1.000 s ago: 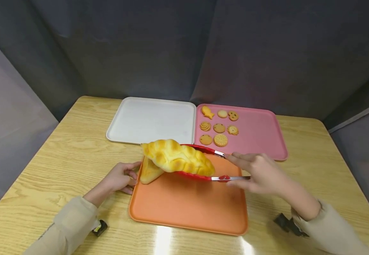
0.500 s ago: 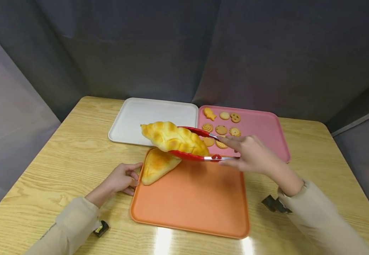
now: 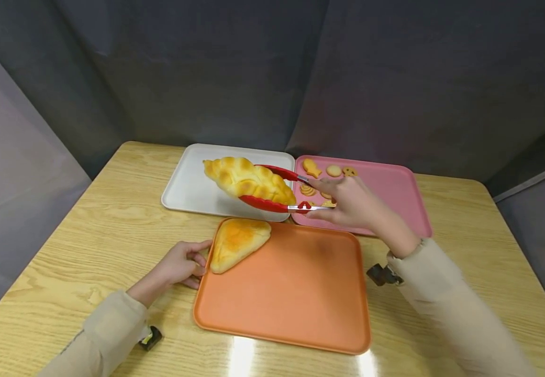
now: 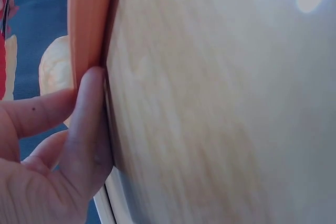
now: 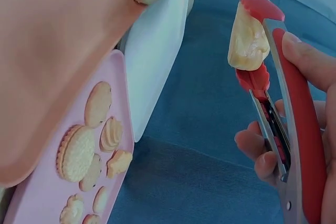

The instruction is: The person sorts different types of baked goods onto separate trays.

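My right hand (image 3: 349, 204) grips a pair of red-tipped metal tongs (image 3: 277, 204). Between the tongs' red tips is a long braided loaf (image 3: 244, 178), golden brown, held in the air over the white tray (image 3: 182, 191). In the right wrist view, the same loaf (image 5: 247, 40) sits clamped between the tips, clear of any tray. My left hand (image 3: 180, 264) pinches the left rim of an orange tray (image 3: 296, 293); the left wrist view shows finger and thumb at that rim (image 4: 89, 24). A triangular bread (image 3: 239, 243) lies in the orange tray's far left corner.
At the back right, a pink tray (image 3: 385, 193) adjoins the white one and bears several small cookies (image 3: 311, 167), some hidden by my right hand. Dark curtains (image 3: 206, 68) hang behind the wooden table (image 3: 93, 225).
My right hand has moved away from me and slightly left, carrying the loaf in the tongs from above the orange tray to above the white tray. The triangular bread is uncovered. My left hand stays put.
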`<control>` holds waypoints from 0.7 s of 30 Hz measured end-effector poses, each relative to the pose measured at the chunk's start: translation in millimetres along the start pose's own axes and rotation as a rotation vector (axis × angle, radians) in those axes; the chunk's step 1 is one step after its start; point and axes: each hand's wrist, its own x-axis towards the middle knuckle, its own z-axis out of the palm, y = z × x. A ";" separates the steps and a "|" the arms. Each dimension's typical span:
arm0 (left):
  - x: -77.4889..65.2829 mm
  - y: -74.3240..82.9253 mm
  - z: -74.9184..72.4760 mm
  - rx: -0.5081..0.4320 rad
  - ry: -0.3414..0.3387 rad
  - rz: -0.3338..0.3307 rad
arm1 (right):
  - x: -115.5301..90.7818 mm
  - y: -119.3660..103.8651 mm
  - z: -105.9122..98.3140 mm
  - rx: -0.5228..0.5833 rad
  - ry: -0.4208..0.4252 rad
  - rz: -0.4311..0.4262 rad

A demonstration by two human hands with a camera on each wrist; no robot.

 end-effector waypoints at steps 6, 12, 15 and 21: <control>0.7 -1.0 -0.7 -0.002 -0.004 0.012 | 19.6 8.8 4.8 -0.010 -0.011 0.016; -0.5 -1.7 0.7 0.010 0.011 0.014 | 39.0 16.5 9.6 -0.001 -0.034 0.016; -1.3 -2.0 1.8 0.003 0.012 0.010 | 47.6 18.2 11.0 0.004 -0.078 0.052; -3.0 -2.6 3.1 -0.001 0.016 0.007 | 64.8 20.7 17.7 0.018 -0.168 0.166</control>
